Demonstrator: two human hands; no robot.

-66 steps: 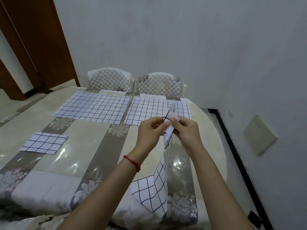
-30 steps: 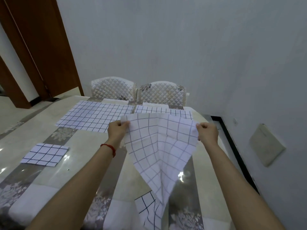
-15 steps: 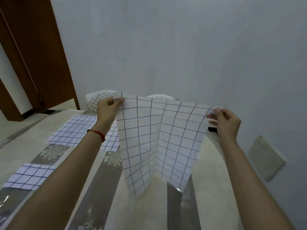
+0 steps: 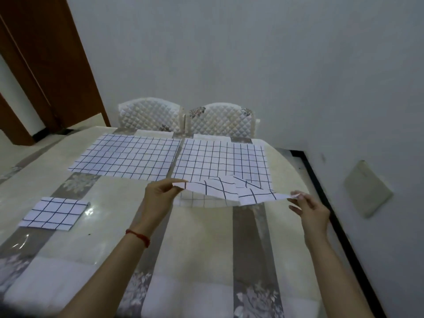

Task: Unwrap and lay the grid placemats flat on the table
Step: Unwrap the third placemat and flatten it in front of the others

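Third placemat is held nearly level above the table, near edge facing the camera, creases visible. Left hand pinches its left corner between thumb and fingers. Right hand pinches the right corner with thumb and forefinger, other fingers loosely spread. Two opened mats lie flat at the far end: left mat, right mat (held mat overlaps its near edge in view). Folded mat sits at left, well apart. Two chairs behind the table.
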